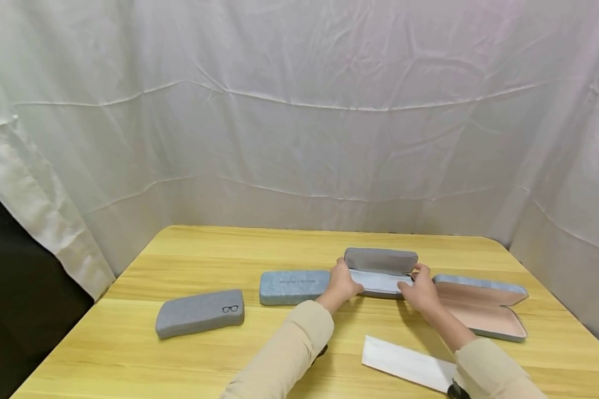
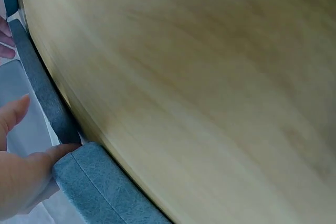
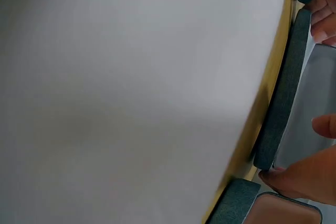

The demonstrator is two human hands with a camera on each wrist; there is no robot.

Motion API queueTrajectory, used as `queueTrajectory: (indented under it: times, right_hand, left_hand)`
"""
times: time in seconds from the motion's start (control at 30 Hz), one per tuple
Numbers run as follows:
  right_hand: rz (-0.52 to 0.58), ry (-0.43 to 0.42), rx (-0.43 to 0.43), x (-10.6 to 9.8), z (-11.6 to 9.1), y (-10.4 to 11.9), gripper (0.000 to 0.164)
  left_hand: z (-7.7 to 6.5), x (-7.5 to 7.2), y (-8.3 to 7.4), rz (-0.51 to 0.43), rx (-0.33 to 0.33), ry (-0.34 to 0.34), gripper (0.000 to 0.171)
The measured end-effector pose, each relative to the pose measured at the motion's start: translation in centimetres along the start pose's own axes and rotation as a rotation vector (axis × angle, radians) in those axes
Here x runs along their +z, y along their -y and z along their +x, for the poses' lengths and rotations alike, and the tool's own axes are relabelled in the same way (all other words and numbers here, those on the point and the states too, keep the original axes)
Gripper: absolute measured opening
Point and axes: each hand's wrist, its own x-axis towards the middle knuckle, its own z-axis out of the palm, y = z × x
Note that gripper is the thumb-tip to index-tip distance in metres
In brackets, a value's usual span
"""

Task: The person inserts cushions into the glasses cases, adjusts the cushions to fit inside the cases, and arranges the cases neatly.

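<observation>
A grey glasses case [image 1: 381, 260] stands open on the table, its lid raised at the back. A pale, cloth-like layer [image 1: 377, 281] covers its lower half. My left hand [image 1: 340, 285] grips the case's left end, and my right hand [image 1: 421, 291] grips the opposite end; both thumbs reach over the front part. In the left wrist view, my left hand [image 2: 26, 179] sits between the grey case [image 2: 44, 87] and a closed blue glasses case [image 2: 105, 187]. The right wrist view has my right hand [image 3: 304, 177] at the grey case's end. Some fingertips are hidden behind the case.
To the left lies a closed grey glasses case [image 1: 199, 315] with a spectacles print. An open blue case [image 1: 479, 315] with pink lining is close by my right hand. A flat white strip [image 1: 409, 363] lies in front, partly under the right forearm. White curtain [image 1: 299, 138] hangs behind the table.
</observation>
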Motion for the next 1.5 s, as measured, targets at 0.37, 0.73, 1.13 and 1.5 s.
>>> queueTrajectory:
  times: [0.37,0.73,1.13,1.5]
  right_hand:
    - [-0.06,0.001,-0.045,0.3,-1.5,-0.2,0.076]
    - [-0.005,0.067,-0.029,-0.4,-2.4,-0.2,0.077]
    - [0.009,0.093,-0.039,-1.1,-3.6,-0.7,0.076]
    - [-0.029,0.123,-0.084,-1.6,-4.7,-1.4,0.075]
  left_hand:
    - [-1.0,-0.2,0.2,-0.04,-0.022,0.002,0.084]
    - [-1.9,-0.2,0.6,-0.022,0.023,0.019,0.085]
    - [-3.9,-0.2,1.0,0.028,0.087,0.038,0.088]
    - [-5.3,-1.4,2.4,0.026,0.223,0.106,0.084]
